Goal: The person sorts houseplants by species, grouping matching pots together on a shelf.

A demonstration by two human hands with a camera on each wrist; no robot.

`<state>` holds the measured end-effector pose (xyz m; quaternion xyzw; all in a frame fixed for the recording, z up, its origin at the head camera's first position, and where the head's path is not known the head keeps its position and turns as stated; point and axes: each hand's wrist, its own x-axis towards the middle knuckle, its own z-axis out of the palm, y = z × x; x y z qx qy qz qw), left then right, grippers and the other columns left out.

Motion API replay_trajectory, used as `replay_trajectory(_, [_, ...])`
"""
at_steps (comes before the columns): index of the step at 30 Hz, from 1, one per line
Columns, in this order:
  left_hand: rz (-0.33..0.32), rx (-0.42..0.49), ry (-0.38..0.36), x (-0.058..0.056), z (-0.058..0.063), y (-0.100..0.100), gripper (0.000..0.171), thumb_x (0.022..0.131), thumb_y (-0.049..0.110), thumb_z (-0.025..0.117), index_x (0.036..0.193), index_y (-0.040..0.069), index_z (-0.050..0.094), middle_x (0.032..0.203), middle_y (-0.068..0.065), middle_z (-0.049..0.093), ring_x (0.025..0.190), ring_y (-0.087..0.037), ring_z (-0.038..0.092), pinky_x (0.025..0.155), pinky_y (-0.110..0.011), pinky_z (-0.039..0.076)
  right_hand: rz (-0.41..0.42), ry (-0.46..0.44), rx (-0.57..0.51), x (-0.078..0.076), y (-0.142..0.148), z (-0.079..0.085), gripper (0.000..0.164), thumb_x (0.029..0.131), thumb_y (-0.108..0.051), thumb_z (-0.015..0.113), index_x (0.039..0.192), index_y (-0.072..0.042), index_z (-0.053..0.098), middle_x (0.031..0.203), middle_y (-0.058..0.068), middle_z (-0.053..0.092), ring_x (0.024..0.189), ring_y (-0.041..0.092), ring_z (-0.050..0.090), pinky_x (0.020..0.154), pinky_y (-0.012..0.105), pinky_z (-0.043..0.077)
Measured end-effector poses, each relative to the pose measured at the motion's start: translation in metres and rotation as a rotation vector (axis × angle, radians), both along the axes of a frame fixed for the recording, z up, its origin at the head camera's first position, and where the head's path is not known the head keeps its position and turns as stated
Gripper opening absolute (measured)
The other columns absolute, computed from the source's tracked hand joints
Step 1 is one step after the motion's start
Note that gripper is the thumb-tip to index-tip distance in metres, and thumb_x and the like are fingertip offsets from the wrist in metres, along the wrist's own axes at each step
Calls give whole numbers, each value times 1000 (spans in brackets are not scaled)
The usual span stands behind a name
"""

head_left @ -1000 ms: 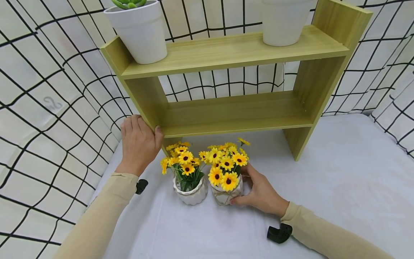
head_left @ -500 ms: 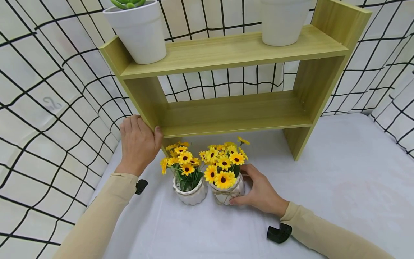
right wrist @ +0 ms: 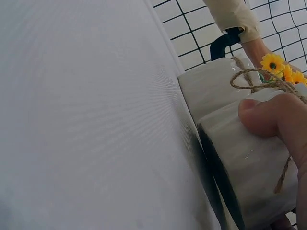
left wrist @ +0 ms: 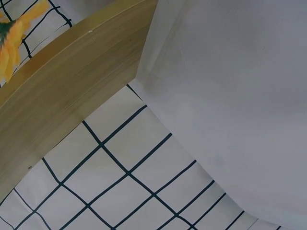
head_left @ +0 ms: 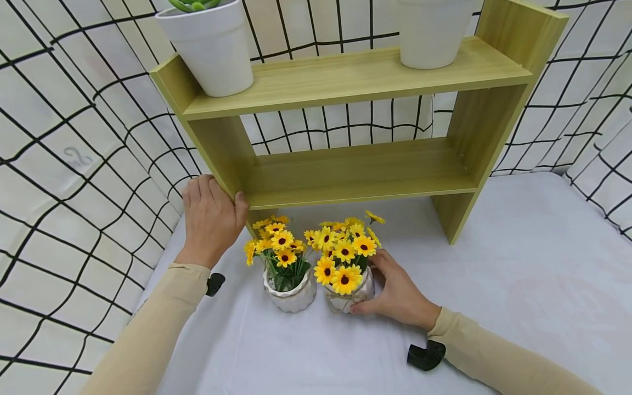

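My right hand [head_left: 395, 296] grips a small white pot [head_left: 348, 296] of yellow sunflowers [head_left: 345, 255] tied with twine, standing on the white table. In the right wrist view my thumb [right wrist: 268, 115] presses the pot's side [right wrist: 240, 158] under the twine bow. A second white ribbed pot of sunflowers [head_left: 288, 293] stands just left of it, touching or nearly so. My left hand [head_left: 212, 219] holds the left upright of a light wooden shelf unit [head_left: 355, 170], fingers curled round its front edge. The left wrist view shows only that wooden panel [left wrist: 67, 91] and the cloth.
Two large white plant pots [head_left: 207, 44] [head_left: 432, 33] stand on the shelf's top board; the lower board is bare. A black-grid white cloth [head_left: 74, 153] walls the scene in. The white table surface [head_left: 533, 263] stretches to the right.
The sunflower pot in my right hand has tipped and shifted slightly, its blooms settling a little right again. My left hand stays on the shelf upright.
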<state>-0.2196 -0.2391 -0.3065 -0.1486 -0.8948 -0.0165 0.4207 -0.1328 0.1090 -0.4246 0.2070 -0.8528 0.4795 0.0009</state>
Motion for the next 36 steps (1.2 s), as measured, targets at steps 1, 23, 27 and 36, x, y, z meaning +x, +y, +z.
replay_trajectory(1, [0, 2, -1, 0, 0, 0, 46, 102, 32, 28, 102, -11, 44, 102, -31, 46, 100, -45, 38, 91, -55, 30, 2, 5, 4, 1, 0, 0, 95, 63, -42, 97, 143, -12, 54, 142, 1, 56, 132, 20, 55, 114, 50, 46])
replay_trajectory(23, [-16, 3, 17, -1, 0, -2, 45, 102, 32, 30, 101, -11, 44, 100, -29, 47, 96, -43, 37, 88, -53, 29, -11, 109, -73, 12, 7, 50, 102, 62, -24, 98, 150, -19, 46, 146, -1, 54, 127, 19, 60, 110, 46, 52])
replay_trajectory(27, [-19, 8, 23, -1, 1, -2, 46, 101, 33, 30, 100, -11, 44, 98, -28, 47, 95, -42, 37, 89, -53, 29, -16, 116, -103, 13, 8, 70, 108, 62, -21, 98, 154, -23, 41, 152, -3, 48, 133, 18, 56, 113, 50, 48])
replay_trajectory(36, [-38, 24, 42, -1, -2, -1, 44, 101, 31, 31, 97, -11, 44, 96, -29, 48, 93, -43, 38, 88, -53, 30, -61, 177, -146, 12, 5, 108, 106, 63, -17, 98, 153, -24, 41, 151, -4, 48, 131, 15, 52, 112, 31, 48])
